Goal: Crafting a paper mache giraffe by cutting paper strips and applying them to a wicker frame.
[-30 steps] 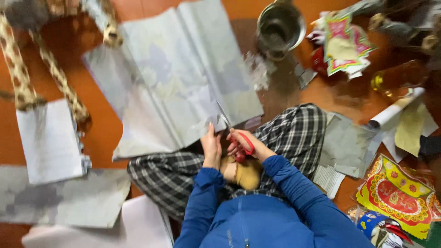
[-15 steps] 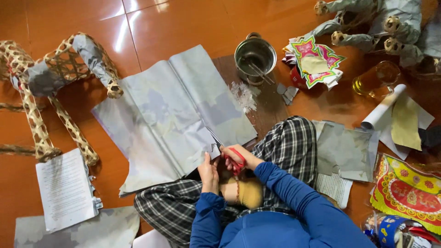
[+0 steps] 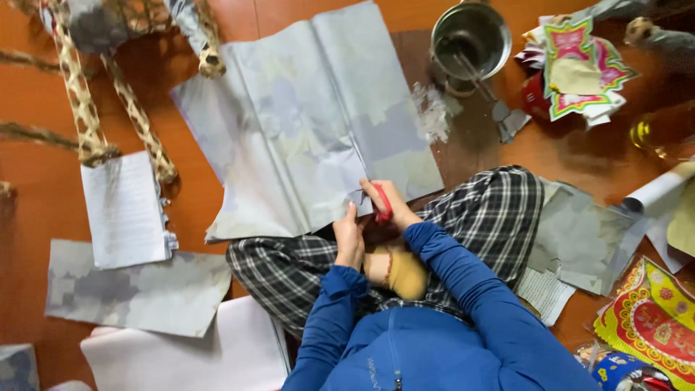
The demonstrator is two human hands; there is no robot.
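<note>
Orange floor, grey paper sheet (image 3: 304, 123) at both hands, red scissors (image 3: 381, 205) in right hand (image 3: 391, 206)

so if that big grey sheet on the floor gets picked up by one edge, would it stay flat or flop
The big grey sheet would probably flop: it looks thin and already shows creases and a fold line. It seems light for its size, so a push would likely slide or wrinkle it. The edge near the left hand and right hand looks ragged, so it may tear easily.
</note>
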